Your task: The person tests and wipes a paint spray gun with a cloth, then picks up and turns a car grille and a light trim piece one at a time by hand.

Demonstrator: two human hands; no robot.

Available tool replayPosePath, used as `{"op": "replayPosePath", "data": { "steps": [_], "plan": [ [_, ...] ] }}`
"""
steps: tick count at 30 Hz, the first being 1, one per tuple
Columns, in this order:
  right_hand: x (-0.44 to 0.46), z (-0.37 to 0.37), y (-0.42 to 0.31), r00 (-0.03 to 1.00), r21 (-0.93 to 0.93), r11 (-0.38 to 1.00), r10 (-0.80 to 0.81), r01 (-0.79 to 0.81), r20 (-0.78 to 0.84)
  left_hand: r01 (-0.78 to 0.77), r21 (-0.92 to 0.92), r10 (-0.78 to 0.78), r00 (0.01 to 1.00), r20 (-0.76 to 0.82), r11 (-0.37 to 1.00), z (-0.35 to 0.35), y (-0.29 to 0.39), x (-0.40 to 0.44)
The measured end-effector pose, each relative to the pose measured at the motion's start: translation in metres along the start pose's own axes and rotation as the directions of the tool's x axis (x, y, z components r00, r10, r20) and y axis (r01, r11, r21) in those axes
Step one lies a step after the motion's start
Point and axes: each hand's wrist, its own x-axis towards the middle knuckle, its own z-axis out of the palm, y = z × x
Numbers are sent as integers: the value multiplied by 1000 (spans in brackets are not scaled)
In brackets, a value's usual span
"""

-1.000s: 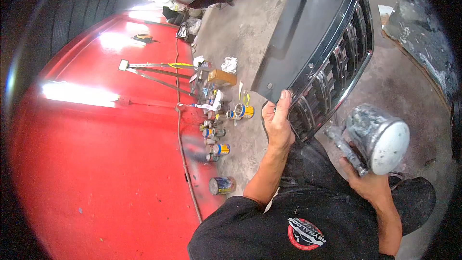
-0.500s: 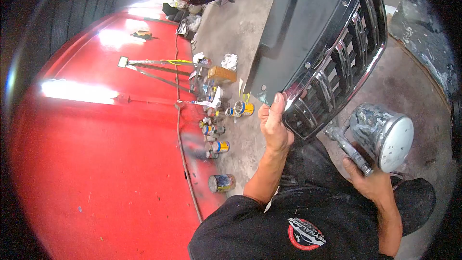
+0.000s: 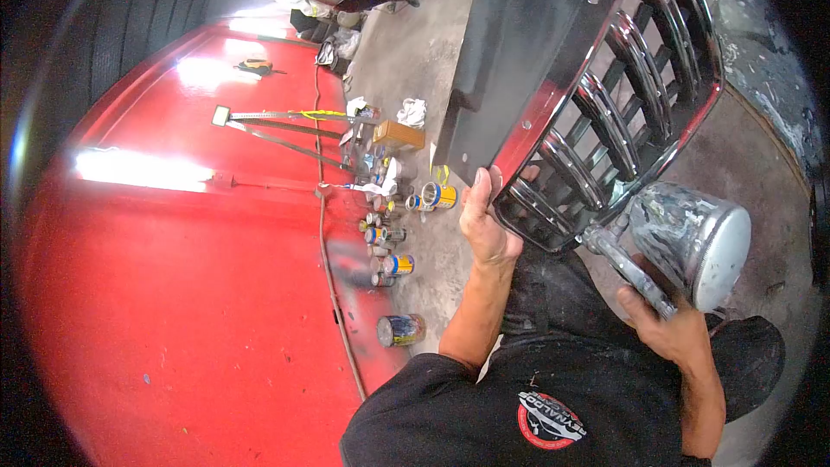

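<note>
My left hand point(image 3: 490, 223) is closed on the near corner of a black car grille point(image 3: 609, 91), thumb on top and fingers partly hidden behind it. The grille has chrome slats, a wide flat black panel along its left side, and red reflections on its glossy edge. My right hand point(image 3: 670, 324) grips the handle of a paint-spattered spray gun point(image 3: 627, 268). A large grey cup point(image 3: 683, 229) is attached to the gun, its round pale end facing right. The gun's front end is close to the grille's lower edge; whether they touch I cannot tell.
A red wall point(image 3: 190, 294) fills the left side, with a hose point(image 3: 333, 303) along its base. Paint cans point(image 3: 439, 195), a cardboard box point(image 3: 399, 135) and crumpled paper point(image 3: 411, 112) stand or lie on the concrete floor. A paint-marked dark panel point(image 3: 765, 60) is at the right.
The grille has come nearer and tilted, so its slats face me more and red reflections show along its edge. The spray gun has shifted slightly right.
</note>
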Motion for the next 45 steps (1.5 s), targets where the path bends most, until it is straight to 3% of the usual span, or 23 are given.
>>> {"op": "replayPosePath", "data": {
  "steps": [7, 8, 11, 12, 15, 18, 23, 27, 29, 32, 35, 37, 39, 41, 43, 45],
  "plan": [
    [-12, -4, 9, 985, 49, 984, -168, 169, -23, 102, -114, -75, 974, 214, 988, -6, -4, 0],
    [-14, -8, 12, 987, 43, 986, -158, 158, -4, 65, -42, -58, 986, 156, 997, -1, -8, -5],
    [-12, -19, 14, 981, 13, 981, -195, 195, -13, 112, -68, -100, 982, 163, 991, -4, -15, -4],
    [-13, -22, 6, 994, 124, 987, -103, 98, 33, 115, -54, -103, 975, 196, 992, -8, -15, -4],
    [-15, -16, 8, 1000, 226, 974, -24, 21, 9, 37, -46, -29, 984, 174, 998, -10, -15, -4],
    [-10, -5, 4, 988, 3, 991, -132, 133, -84, -40, 16, 36, 978, 205, 999, -6, -6, -3],
    [-8, 6, 6, 998, 5, 998, -65, 66, -26, -110, 61, 98, 981, 167, 992, -5, -6, -6],
    [1, 10, 11, 983, -39, 984, -174, 172, -62, -187, 139, 159, 969, 190, 972, 0, 1, -5],
    [3, 9, 17, 989, -50, 994, -99, 94, -114, -202, 162, 185, 976, 117, 966, 6, 3, -8],
    [8, 9, 27, 969, -123, 991, -73, 45, -235, -216, 124, 201, 972, 121, 968, 2, 5, -7],
    [14, 4, 28, 952, -79, 997, -32, 8, -306, -209, 185, 191, 975, 111, 960, -6, 8, -3],
    [14, -4, 17, 970, -20, 998, 46, -53, -238, -169, 150, 156, 983, 101, 974, 7, 12, -8],
    [12, -4, 16, 971, -77, 997, -18, -1, -239, -128, 116, 118, 989, 93, 985, 14, 15, -10],
    [10, 0, 14, 980, -73, 994, 70, -85, -185, -63, 135, 53, 996, 76, 989, 17, 16, -10],
    [9, -2, 9, 994, -64, 997, 37, -44, -102, -71, 134, 61, 995, 78, 988, 18, 15, -10],
    [5, 3, 13, 992, -122, 986, 108, -116, -69, -81, 134, 71, 994, 78, 988, 20, 14, -9]
  ]
}}
